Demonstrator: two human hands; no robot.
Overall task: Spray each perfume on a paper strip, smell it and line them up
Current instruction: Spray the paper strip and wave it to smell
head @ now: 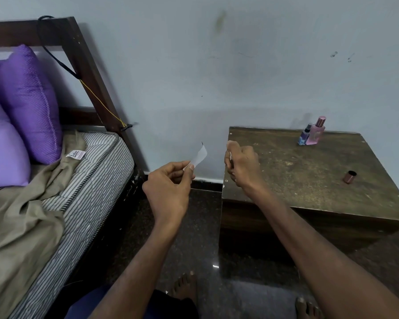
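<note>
My left hand [168, 183] pinches a small white paper strip [199, 154] that sticks up to the right, in the air between the bed and the table. My right hand [240, 166] is closed around a small bottle that is almost fully hidden in the fist; only a pale bit shows near the fingers, facing the strip. On the far part of the worn brown table [286, 180] stand a pink perfume bottle [316, 132] and a small blue spray bottle [304, 135], touching each other. A copper-coloured cap [350, 177] lies on its side on the table's right.
A bed with a striped mattress [90, 180], an olive sheet and purple pillows [25, 104] fills the left. Its dark wooden headboard [88, 72] leans by the pale wall. The dark floor and my bare feet [184, 288] are below.
</note>
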